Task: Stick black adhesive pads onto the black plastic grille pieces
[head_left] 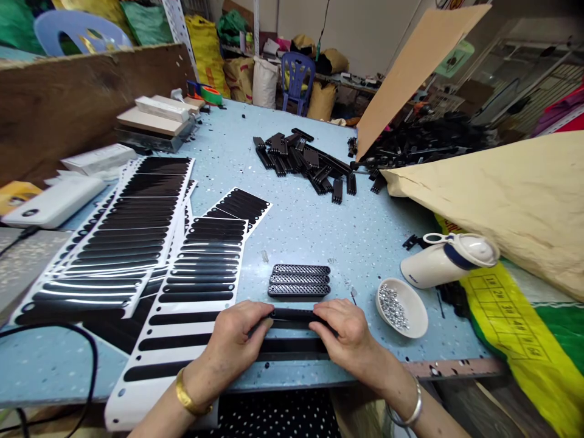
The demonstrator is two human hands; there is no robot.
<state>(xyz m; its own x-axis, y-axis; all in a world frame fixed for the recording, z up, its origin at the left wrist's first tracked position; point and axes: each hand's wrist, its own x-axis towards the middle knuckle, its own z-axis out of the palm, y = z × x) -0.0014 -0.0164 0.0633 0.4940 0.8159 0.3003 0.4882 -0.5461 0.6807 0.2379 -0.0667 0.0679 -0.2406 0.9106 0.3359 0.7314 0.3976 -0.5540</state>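
Note:
Between my two hands, near the table's front edge, is a narrow black bar (292, 314). My left hand (239, 331) pinches its left end and my right hand (344, 331) pinches its right end. Below the bar lies a wider flat black strip (294, 347), partly covered by my hands. Just beyond my fingers sits a block of black textured bars (299, 280) laid side by side. Left of my left hand is a white sheet (157, 350) of black strip stickers with rounded ends. A white bowl (417, 316) of small silvery metal parts stands right of my right hand.
More sticker sheets (132, 213) overlap on the left. A heap of black plastic pieces (305, 158) lies toward the back. On the right are a white bottle (440, 267), brown paper (502, 194) and a yellow bag (506, 340). A wooden board (91, 103) borders the left.

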